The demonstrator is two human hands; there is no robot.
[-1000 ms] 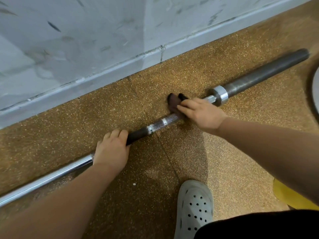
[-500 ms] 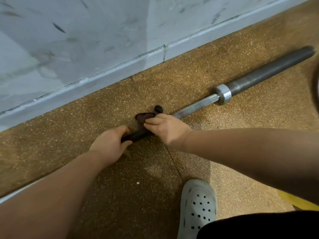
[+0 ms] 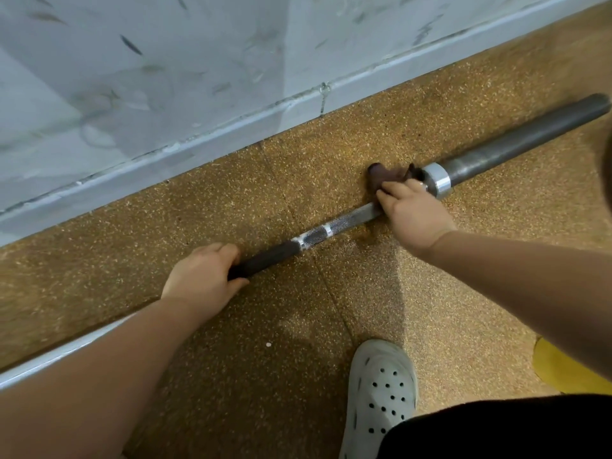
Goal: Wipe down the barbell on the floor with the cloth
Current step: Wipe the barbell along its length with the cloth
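A long steel barbell (image 3: 334,227) lies on the speckled brown floor, running from lower left to upper right. My left hand (image 3: 202,279) grips its dark knurled section near the middle. My right hand (image 3: 414,210) holds a dark brown cloth (image 3: 381,175) wrapped over the shaft, right beside the shiny collar (image 3: 437,180). The dark sleeve (image 3: 530,134) extends beyond the collar to the upper right. My left forearm covers the lower-left stretch of the shaft.
A grey marbled wall with a baseboard (image 3: 231,130) runs just behind the bar. My foot in a white perforated clog (image 3: 381,395) stands in front of the bar. A yellow object (image 3: 563,369) lies at the right edge.
My right hand with the cloth slid left along the shaft toward my left hand, then back right up to the collar. My left hand kept its grip.
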